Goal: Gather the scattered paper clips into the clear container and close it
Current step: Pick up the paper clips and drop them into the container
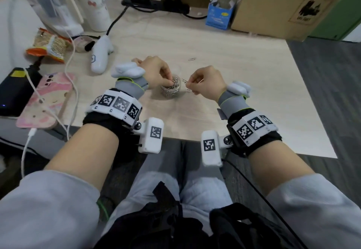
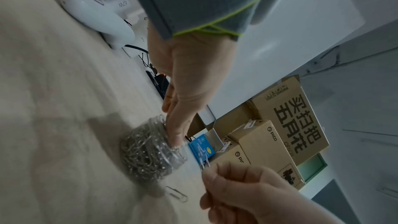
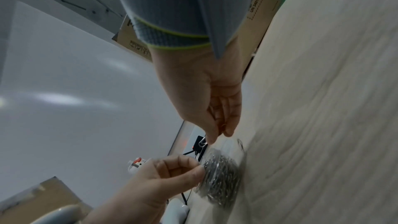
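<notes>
The clear container (image 1: 172, 90) stands mid-table, heaped with silver paper clips (image 2: 148, 152). My left hand (image 1: 169, 83) reaches down into its mouth, and its bunched fingertips (image 2: 175, 140) pinch at the top clips. Just right of the container, my right hand (image 1: 189, 82) pinches a few clips (image 3: 202, 142) between thumb and forefinger, slightly above the table. One loose clip (image 2: 176, 193) lies by the container's base, and another (image 1: 192, 59) lies farther back. A faint clear round piece (image 1: 177, 70), perhaps the lid, sits behind the container.
Along the left are a white handheld device (image 1: 100, 55), a snack packet (image 1: 48, 46), a pink phone (image 1: 46, 100) with white cable and a black power bank (image 1: 13, 92). At the back are a blue box (image 1: 219, 14), a cardboard box (image 1: 283, 4) and a power strip (image 1: 156, 4).
</notes>
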Available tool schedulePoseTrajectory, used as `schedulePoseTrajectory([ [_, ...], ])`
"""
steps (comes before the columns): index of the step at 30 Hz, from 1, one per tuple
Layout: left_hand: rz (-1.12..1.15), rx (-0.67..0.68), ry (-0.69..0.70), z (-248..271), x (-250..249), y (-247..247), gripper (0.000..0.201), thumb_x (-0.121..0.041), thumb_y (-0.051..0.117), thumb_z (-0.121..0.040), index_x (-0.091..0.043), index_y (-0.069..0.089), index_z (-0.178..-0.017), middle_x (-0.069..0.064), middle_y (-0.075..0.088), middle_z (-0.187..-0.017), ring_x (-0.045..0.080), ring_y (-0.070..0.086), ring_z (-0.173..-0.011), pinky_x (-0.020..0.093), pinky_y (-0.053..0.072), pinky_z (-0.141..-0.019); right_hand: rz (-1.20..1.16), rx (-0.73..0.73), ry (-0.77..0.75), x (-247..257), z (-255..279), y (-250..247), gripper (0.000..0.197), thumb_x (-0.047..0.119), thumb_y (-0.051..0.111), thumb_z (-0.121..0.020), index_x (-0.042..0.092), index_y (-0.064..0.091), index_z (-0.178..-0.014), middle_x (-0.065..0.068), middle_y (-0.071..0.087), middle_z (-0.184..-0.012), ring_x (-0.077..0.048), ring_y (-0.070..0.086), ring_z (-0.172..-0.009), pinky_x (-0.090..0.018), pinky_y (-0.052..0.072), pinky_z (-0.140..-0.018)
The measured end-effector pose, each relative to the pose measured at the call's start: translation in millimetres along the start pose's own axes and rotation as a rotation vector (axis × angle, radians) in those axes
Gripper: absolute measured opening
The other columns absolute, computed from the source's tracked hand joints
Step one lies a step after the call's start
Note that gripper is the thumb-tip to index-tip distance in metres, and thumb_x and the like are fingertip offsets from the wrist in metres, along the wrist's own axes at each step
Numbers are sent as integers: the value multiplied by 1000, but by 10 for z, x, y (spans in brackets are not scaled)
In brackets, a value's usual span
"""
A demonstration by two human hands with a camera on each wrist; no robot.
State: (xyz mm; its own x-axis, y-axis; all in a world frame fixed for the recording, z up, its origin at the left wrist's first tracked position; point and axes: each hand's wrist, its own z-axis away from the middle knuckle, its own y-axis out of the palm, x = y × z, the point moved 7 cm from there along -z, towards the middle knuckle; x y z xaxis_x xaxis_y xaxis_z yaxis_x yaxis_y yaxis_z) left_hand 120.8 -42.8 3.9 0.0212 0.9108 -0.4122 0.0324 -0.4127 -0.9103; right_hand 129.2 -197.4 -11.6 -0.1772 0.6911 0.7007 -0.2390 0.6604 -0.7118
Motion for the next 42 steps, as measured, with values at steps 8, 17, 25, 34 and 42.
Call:
schedulePoseTrajectory([
  [8, 325, -31, 57, 6, 133, -34, 16, -23, 74, -73, -14, 69, -85, 4, 70, -89, 15, 59, -86, 18, 43, -83, -128, -41, -16, 185, -163, 93, 25, 12, 74, -75, 22, 59, -58, 0, 61, -54, 2, 53, -36, -20, 51, -58],
  [17, 447, -33, 46, -40, 208, 127, 15, -13, 65, -83, -5, 68, -95, 7, 66, -88, 15, 56, -75, 4, 39, -63, -148, -205, 117, -27, -190, -35, 21, 10, 61, -79, 17, 59, -60, -2, 61, -60, -1, 55, -35, -25, 51, -54],
  [25, 549, -37, 1, -44, 263, 300, 8, -19, 68, -81, -24, 61, -80, 0, 62, -88, 3, 55, -68, 11, 42, -66, 260, 70, 312, -364, -80, 70, 24, 30, 80, -63, 13, 64, -69, -2, 60, -62, -22, 61, -68, -28, 53, -63],
  [34, 609, -75, -19, -53, 344, 345, 10, -22, 57, -90, -13, 59, -94, 2, 59, -92, 18, 53, -78, 20, 42, -71, 107, 121, 323, -338, -109, 113, 11, 11, 73, -66, 9, 63, -61, -4, 57, -55, -20, 51, -54, -28, 49, -60],
  [42, 714, 62, -47, -100, 469, 514, 31, -37, 36, -88, -18, 57, -101, 4, 58, -90, 17, 50, -80, 31, 41, -83, -257, 127, 222, 32, -237, 144, 22, 14, 71, -78, 12, 58, -60, -1, 55, -58, -2, 44, -32, -16, 34, -40],
])
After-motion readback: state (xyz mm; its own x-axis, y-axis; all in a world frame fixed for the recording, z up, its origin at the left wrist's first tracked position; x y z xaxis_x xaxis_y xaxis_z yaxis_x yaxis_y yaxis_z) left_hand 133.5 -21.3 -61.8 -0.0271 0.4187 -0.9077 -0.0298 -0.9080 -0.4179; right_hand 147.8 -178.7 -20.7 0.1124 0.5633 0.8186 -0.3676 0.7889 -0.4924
